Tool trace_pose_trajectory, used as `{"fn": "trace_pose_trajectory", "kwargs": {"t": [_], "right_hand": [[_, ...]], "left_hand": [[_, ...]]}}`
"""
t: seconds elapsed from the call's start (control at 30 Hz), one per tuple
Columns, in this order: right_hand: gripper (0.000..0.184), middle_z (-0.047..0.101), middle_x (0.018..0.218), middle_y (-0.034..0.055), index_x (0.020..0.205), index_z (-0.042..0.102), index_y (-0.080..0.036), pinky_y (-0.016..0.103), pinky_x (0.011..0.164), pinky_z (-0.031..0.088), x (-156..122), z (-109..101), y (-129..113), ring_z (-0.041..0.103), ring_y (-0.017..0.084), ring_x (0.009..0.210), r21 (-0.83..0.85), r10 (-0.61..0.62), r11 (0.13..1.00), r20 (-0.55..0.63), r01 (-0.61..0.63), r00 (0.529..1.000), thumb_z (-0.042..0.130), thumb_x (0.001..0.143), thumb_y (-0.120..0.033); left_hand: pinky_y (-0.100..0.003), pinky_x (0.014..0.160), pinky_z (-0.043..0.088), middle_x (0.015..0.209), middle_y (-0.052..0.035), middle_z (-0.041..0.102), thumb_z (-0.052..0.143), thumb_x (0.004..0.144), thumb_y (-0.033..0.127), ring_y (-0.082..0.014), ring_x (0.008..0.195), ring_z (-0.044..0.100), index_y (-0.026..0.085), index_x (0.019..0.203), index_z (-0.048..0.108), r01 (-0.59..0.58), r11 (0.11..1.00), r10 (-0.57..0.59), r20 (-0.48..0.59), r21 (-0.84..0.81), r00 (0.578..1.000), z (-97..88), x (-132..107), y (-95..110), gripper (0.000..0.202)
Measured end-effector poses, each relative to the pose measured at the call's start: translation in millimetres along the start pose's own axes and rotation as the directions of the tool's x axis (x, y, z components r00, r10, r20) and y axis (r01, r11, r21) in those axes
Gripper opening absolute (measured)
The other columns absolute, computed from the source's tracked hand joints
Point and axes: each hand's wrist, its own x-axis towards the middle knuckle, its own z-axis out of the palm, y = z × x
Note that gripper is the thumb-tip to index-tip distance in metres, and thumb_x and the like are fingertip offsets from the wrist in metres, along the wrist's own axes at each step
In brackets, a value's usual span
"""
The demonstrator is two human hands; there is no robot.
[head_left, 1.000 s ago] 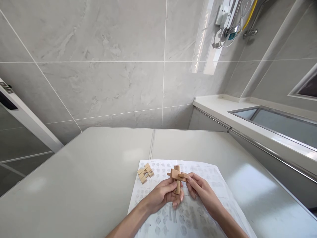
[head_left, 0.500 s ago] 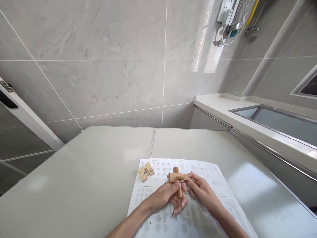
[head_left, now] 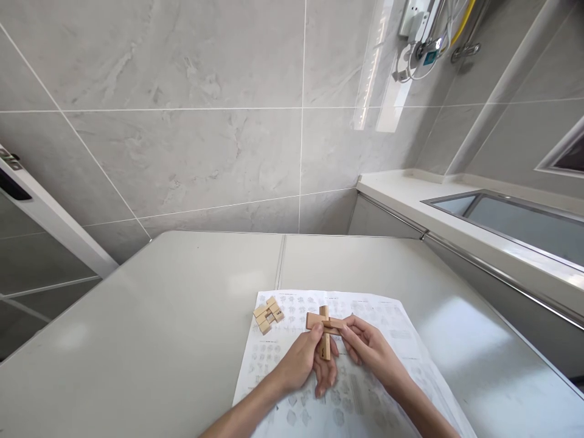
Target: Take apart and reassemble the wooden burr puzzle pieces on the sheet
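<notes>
Both hands hold a small wooden cross-shaped puzzle assembly (head_left: 324,326) just above a printed instruction sheet (head_left: 387,331). My left hand (head_left: 305,362) grips the upright bar from below and the left, thumb on its top part. My right hand (head_left: 368,347) pinches the right end of the crossbar with fingertips. To the left on the sheet's corner lies a cluster of loose wooden puzzle pieces (head_left: 267,315), touched by neither hand.
The sheet lies on a pale grey table (head_left: 173,316) with a seam down its middle. A tiled wall rises behind. A white counter with a steel sink (head_left: 511,219) stands at the right. A door edge (head_left: 45,213) is at the left.
The wooden assembly and both hands shifted slightly away from me and left over the sheet. The crossbar now sits closer to level. The loose pieces stayed put.
</notes>
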Motion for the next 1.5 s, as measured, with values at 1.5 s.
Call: {"fn": "trace_pose_trajectory", "kwargs": {"t": [1.5], "right_hand": [[0.042, 0.026, 0.067, -0.0090, 0.124, 0.071, -0.022, 0.027, 0.055, 0.024, -2.7, -8.6, 23.9, 0.019, 0.013, 0.060, 0.391, 0.082, 0.913, 0.105, -0.117, 0.991, 0.072, 0.101, -0.057]], "left_hand": [[-0.028, 0.050, 0.026, 0.058, 0.0091, 0.038, 0.072, 0.099, 0.053, -0.0106, 0.048, 0.034, 0.018, 0.096, 0.060, 0.180, 0.909, -0.056, 0.316, -0.377, 0.947, -8.5, -4.6, 11.7, 0.037]]}}
